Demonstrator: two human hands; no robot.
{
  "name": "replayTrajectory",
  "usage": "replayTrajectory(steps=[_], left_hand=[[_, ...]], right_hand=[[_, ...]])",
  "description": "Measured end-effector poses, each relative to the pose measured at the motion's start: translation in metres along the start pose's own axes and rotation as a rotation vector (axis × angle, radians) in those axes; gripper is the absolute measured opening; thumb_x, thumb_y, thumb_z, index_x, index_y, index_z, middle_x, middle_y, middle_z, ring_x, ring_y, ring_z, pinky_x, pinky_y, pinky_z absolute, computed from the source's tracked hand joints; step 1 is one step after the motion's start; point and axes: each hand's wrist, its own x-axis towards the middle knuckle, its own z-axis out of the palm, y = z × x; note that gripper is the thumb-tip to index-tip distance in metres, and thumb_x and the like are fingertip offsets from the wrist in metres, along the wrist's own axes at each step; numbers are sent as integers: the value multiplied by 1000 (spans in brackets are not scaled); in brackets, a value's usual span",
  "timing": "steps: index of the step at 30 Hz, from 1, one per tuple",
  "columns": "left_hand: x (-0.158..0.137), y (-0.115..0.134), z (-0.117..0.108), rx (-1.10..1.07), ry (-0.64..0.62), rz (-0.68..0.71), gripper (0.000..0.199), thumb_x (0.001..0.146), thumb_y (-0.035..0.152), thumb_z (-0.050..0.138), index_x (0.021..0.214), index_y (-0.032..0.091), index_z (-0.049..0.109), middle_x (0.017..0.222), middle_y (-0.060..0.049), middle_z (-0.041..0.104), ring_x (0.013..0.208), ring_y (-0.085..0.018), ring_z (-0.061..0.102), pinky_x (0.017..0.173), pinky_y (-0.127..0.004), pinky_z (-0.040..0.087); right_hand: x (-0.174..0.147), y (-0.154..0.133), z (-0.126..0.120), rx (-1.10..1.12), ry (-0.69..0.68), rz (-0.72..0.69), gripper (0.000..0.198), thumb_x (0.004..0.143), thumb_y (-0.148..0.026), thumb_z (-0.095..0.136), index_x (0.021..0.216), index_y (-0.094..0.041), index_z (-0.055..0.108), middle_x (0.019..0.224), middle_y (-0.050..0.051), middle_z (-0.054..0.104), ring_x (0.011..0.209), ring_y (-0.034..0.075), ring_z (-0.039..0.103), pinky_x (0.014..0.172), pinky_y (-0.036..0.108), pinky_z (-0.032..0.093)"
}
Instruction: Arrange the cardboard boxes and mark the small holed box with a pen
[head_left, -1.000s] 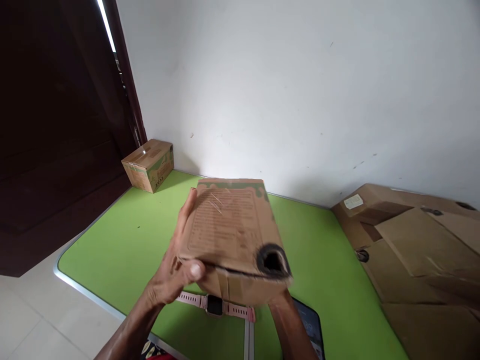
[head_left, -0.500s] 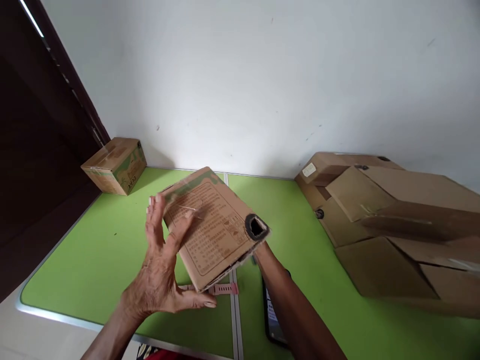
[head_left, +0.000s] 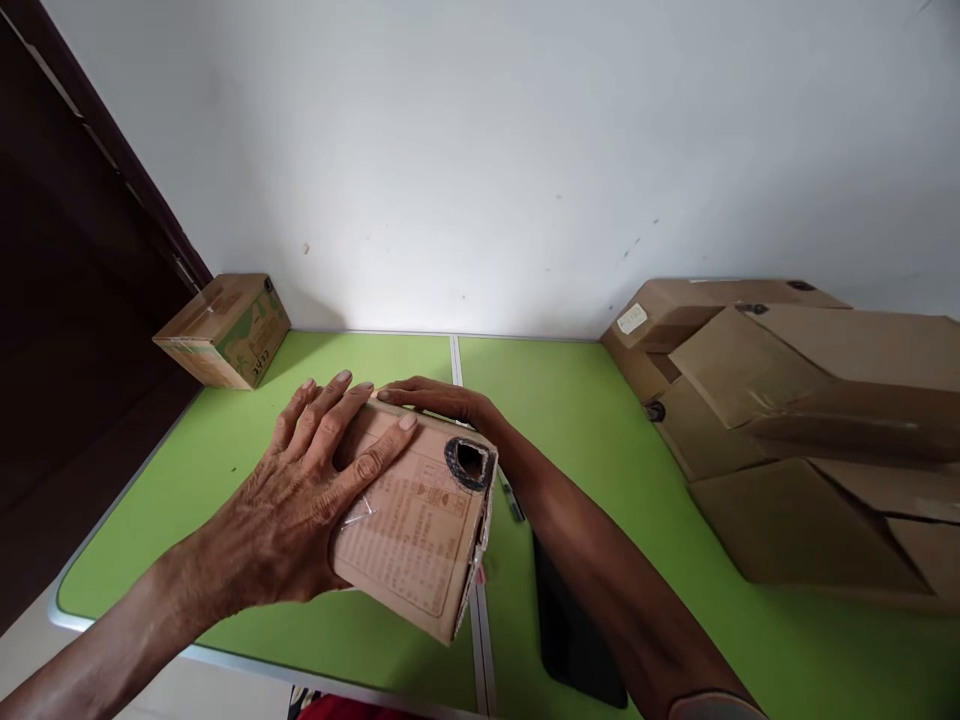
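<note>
Both arms come in from the near edge, bare to past the wrists. The left hand [head_left: 300, 510] lies palm down with the fingers [head_left: 330, 400] spread flat and pointing away from the body, thumb angled out to the right with its tip up near the far edge. The right forearm runs diagonally from the lower right up toward the middle, wrist bent, and the right hand [head_left: 439, 398] hooks leftward, fingers curled and almost meeting the left fingertips. Neither hand is clenched.

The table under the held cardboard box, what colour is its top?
Bright green table top, head view.
</note>
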Motion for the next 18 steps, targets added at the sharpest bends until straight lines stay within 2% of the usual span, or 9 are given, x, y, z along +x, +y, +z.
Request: replayTrajectory(steps=[3, 6, 9, 10, 11, 12, 14, 15, 18], left_hand=[[1, 1, 3, -49, 32, -18, 138, 71, 57, 93, 183, 32, 15, 169, -24, 35, 164, -58, 30, 137, -77, 13], [-1, 11, 6, -44, 54, -54, 138, 71, 57, 92, 182, 32, 14, 165, -24, 35, 159, -59, 33, 134, -80, 16], [-5, 31, 11, -13, 100, -127, 139, 68, 53, 93, 181, 29, 15, 162, -25, 34, 154, -59, 35, 133, -81, 14], [-6, 40, 14, 0, 119, -160, 138, 68, 49, 92, 181, 29, 15, 162, -25, 33, 154, -58, 35, 134, -79, 13], [-7, 48, 17, 13, 135, -192, 136, 68, 44, 91, 181, 29, 16, 162, -24, 33, 154, -57, 35, 135, -78, 11], [-8, 56, 20, 24, 149, -223, 135, 68, 40, 90, 181, 29, 16, 162, -23, 33, 154, -56, 35, 136, -76, 10], [-11, 70, 26, 40, 175, -276, 134, 68, 34, 89, 181, 31, 16, 161, -22, 34, 154, -54, 34, 136, -73, 8], [-12, 75, 28, 46, 182, -288, 135, 67, 32, 89, 181, 31, 16, 160, -22, 35, 154, -54, 34, 137, -72, 8], [-15, 81, 29, 60, 171, -295, 138, 65, 32, 92, 180, 31, 16, 160, -23, 35, 154, -54, 34, 136, -73, 7]], right_hand=[[18, 3, -22, -9, -193, 154, 41, 64, -67, 103, 76, -32, 84, 100, 0, 88, 103, 28, 83, 101, 45, 64], [11, -4, -43, 12, -167, 225, 51, 75, -72, 95, 98, -27, 88, 128, 11, 86, 118, 33, 80, 105, 52, 63], [-34, -29, -54, 75, -104, 195, 73, 97, -88, 58, 131, -29, 82, 156, 10, 74, 141, 33, 71, 120, 56, 56], [-55, -39, -53, 111, -60, 161, 82, 99, -93, 42, 133, -30, 81, 158, 8, 73, 147, 31, 68, 124, 54, 52], [-77, -48, -51, 187, 62, 85, 85, 98, -95, 41, 132, -29, 82, 156, 10, 74, 148, 33, 66, 124, 54, 53], [-98, -56, -47, 214, 78, 45, 85, 94, -96, 51, 137, -30, 80, 159, 9, 72, 147, 36, 67, 120, 54, 56], [-131, -66, -35, 154, 174, 40, 67, 93, -77, 77, 140, -30, 79, 154, 9, 76, 137, 34, 74, 111, 48, 62], [-142, -69, -28, 121, 233, 33, 60, 94, -68, 82, 140, -30, 79, 151, 8, 78, 132, 32, 76, 108, 45, 64], [-152, -75, -14, 29, 341, -4, 43, 100, -49, 81, 137, -29, 81, 144, 7, 81, 124, 27, 80, 102, 38, 66]])
